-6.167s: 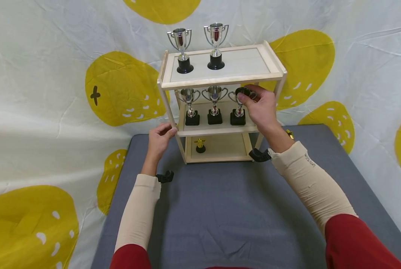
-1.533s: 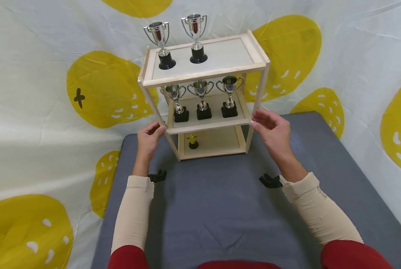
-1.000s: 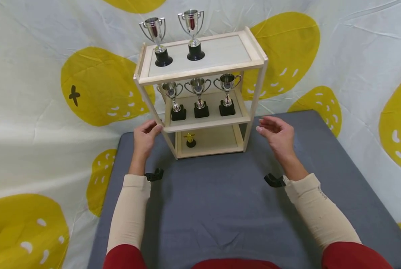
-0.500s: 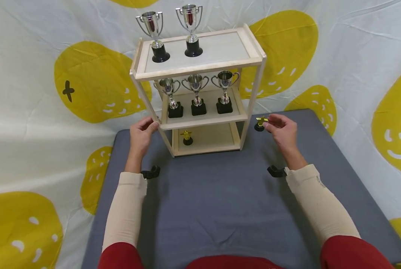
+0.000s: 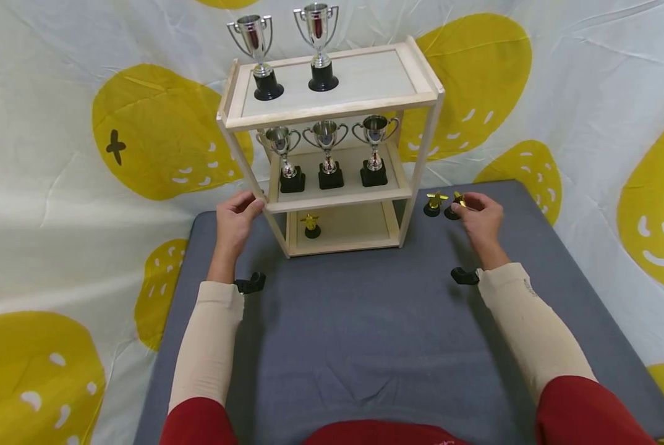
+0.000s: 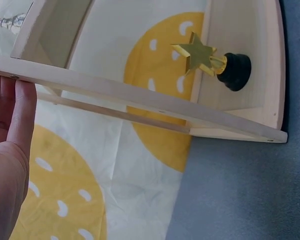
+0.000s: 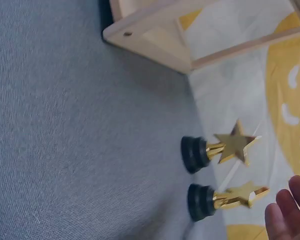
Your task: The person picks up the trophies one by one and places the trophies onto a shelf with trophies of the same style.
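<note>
My left hand (image 5: 234,225) pinches the left front post of a small wooden shelf (image 5: 376,77), thumb in front. In the left wrist view its fingertips (image 6: 25,92) lie against that post (image 6: 140,95). To the right of the shelf, two gold star trophies on black bases stand on the grey cloth: a nearer-to-shelf star trophy (image 5: 433,203) and an outer star trophy (image 5: 454,207). Beside the outer one is my right hand (image 5: 481,219), fingers apart. The right wrist view shows the fingers (image 7: 290,205) close to the star's tip (image 7: 247,194), with a gap between.
Two tall silver cups (image 5: 321,46) stand on the top shelf. Three silver two-handled cups (image 5: 329,151) line the middle shelf. A gold star trophy (image 5: 311,225) sits at the bottom shelf's left. Grey cloth (image 5: 354,327) covers the surface; patterned fabric (image 5: 37,154) hangs around it.
My right hand has let go of the right-hand cup on the middle shelf and moved down and right, past the first star trophy to the second. The left hand keeps its grip on the post.
</note>
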### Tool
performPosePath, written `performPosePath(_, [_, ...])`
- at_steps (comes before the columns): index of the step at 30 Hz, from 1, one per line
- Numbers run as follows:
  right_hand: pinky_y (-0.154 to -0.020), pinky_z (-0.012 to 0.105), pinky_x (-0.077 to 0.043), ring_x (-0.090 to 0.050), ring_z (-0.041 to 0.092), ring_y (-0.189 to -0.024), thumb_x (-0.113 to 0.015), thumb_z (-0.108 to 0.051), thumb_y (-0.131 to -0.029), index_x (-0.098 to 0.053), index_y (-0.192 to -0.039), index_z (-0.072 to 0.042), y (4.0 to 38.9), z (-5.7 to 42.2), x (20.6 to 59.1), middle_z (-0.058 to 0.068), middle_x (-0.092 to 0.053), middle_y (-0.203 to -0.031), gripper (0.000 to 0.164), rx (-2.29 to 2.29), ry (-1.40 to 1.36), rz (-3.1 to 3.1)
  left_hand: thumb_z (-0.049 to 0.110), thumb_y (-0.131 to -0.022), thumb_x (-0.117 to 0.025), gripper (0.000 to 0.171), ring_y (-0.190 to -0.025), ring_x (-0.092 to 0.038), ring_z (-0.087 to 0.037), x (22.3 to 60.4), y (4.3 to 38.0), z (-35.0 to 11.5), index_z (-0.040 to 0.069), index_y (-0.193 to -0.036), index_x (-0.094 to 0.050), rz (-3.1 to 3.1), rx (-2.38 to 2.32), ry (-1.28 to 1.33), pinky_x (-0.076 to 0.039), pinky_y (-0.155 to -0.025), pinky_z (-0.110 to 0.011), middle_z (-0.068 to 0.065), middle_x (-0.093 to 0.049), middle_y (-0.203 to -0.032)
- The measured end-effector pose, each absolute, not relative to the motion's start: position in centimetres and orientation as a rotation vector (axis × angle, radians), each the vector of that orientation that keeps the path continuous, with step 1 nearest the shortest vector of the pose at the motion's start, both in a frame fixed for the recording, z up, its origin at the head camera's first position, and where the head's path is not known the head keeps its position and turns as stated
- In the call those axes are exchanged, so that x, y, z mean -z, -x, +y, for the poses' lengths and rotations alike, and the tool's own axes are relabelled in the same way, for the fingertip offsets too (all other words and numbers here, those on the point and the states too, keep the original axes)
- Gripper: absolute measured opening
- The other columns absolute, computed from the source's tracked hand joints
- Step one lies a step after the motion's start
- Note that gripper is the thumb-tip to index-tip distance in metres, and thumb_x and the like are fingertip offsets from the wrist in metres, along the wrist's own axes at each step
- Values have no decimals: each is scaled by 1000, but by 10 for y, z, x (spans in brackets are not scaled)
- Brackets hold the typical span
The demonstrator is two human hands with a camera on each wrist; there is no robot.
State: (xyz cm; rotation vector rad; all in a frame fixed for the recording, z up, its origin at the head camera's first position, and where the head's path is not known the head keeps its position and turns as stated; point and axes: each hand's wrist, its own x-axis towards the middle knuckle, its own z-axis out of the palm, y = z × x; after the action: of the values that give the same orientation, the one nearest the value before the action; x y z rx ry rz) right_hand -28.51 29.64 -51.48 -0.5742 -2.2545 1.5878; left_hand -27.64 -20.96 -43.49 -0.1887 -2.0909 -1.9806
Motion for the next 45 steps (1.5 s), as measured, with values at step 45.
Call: performPosePath(45, [-75,11,-52,-58,-9,-79,-69,-37,-100,-72,-134,-10,337,317,557,10,-73,-132,44,-1433,858,-2400,0,-95,-73,33,-91,-67,-4,433,276,-210,-17,-123,-67,-2088,1971,181,-60,-84,-15,14,-69,-96])
